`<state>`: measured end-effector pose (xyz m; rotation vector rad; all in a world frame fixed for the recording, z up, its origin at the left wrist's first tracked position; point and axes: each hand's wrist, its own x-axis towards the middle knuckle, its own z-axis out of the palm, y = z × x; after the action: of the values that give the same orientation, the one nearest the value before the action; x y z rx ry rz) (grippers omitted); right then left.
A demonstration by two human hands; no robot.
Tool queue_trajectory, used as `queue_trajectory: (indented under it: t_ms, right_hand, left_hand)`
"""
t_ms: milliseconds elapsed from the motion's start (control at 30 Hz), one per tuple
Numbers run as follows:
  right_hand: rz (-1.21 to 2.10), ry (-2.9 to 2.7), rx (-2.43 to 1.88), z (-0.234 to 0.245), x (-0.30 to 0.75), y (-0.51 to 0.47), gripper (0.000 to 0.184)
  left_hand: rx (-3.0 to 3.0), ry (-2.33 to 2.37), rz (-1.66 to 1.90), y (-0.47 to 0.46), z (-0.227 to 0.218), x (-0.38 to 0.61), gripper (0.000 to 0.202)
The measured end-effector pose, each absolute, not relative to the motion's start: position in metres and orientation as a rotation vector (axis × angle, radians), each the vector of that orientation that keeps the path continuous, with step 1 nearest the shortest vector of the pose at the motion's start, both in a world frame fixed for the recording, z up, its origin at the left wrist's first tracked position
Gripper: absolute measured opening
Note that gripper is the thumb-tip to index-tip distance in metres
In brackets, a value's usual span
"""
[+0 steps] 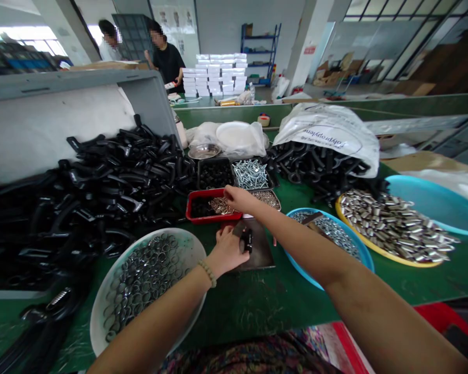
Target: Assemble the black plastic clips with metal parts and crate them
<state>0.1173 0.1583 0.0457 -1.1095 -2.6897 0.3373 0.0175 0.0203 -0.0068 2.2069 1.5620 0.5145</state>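
My left hand (226, 250) is closed around a small black plastic part (246, 241), holding it on a dark metal plate (261, 252) on the green table. My right hand (237, 197) reaches forward over the red tray (191, 212) of small brass-coloured pieces, fingers pinched together at the tray's right end; what they hold is too small to make out. A white bowl of metal rings (140, 283) sits just left of my left wrist. Behind the red tray stand a black tray of dark parts (215, 174) and a tray of silver screws (251, 174).
A big heap of black plastic handles (101, 176) fills the left side; another heap (320, 166) lies under a white sack at the right. A yellow bowl of metal sleeves (393, 226) and blue bowls (335, 234) stand right. Two people stand far behind by stacked white boxes (216, 72).
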Motion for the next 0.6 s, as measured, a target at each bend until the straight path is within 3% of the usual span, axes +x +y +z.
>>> queue_trajectory:
  t_ms: [100, 200, 267, 433, 600]
  right_hand:
    - [0.535, -2.528, -1.102, 0.04, 0.149, 0.129, 0.018]
    - [1.066, -2.204, -1.112, 0.022, 0.183, 0.098, 0.01]
    - [1.226, -2.07, -1.177, 0.009, 0.198, 0.085, 0.009]
    - [1.087, -2.155, -1.258, 0.001, 0.205, 0.079, 0.011]
    - [1.009, -2.227, -1.266, 0.008, 0.201, 0.081, 0.014]
  left_hand:
    - [2.199, 1.549, 0.559, 0.021, -0.007, 0.017, 0.061]
    - [2.22, 1.548, 0.527, 0.02, -0.009, 0.015, 0.057]
    - [2.231, 1.563, 0.503, 0.02, -0.01, 0.015, 0.057]
    - [2.283, 1.56, 0.482, 0.02, -0.01, 0.016, 0.049]
    - [2.269, 1.567, 0.49, 0.019, -0.009, 0.016, 0.056]
